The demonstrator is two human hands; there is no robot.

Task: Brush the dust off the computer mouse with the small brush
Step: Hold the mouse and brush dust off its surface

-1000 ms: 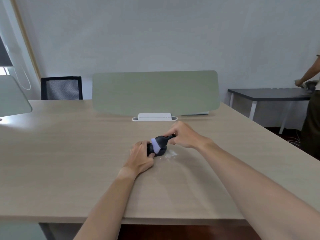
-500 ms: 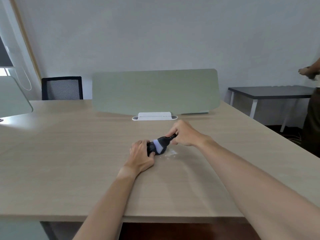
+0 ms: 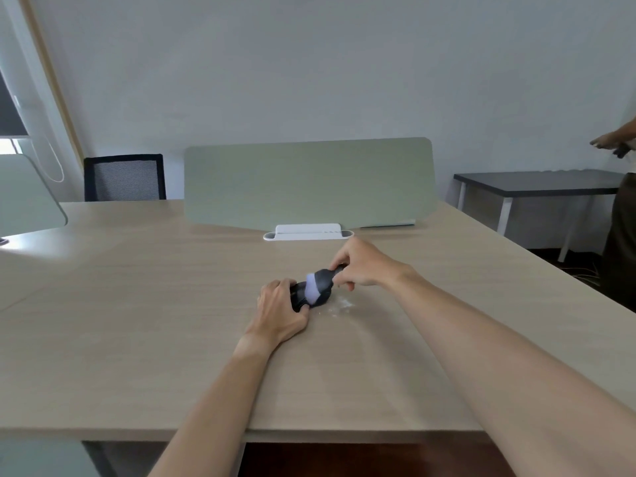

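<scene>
A black, rounded plastic computer mouse point(image 3: 321, 299) lies near the middle of a broad, pale wood-grain desk point(image 3: 137, 321). The left hand point(image 3: 280, 313) sits at the mouse's 8 o'clock side, fingers curled over its near-left end and gripping it against the desktop. The right hand point(image 3: 359, 266) comes in from 2 o'clock and pinches the short black handle of a small brush point(image 3: 321, 280), whose dark ferrule widens to a tuft of pale lilac-white bristles. The bristles lie on the top of the mouse, between the two hands. The hands are near each other but do not touch; each is clamped on its own thing.

A scatter of white dust point(image 3: 340, 306) lies on the desk just beside the mouse, at its 4 o'clock.

At 12 o'clock from the mouse, further back on the desk, stands a sage-green divider panel with rounded corners point(image 3: 306, 182), set in a white plastic foot point(image 3: 308, 232). At 10 o'clock, behind the desk, a black mesh-backed office chair point(image 3: 124, 177) shows. At the far 9 o'clock edge a second pale green panel point(image 3: 27, 197) juts in. At 2 o'clock, off the desk, stands a dark-topped side table with white legs point(image 3: 537, 182), and another person point(image 3: 621, 215) stands beside it at the frame's right edge; what their hands hold is too small to tell.
</scene>
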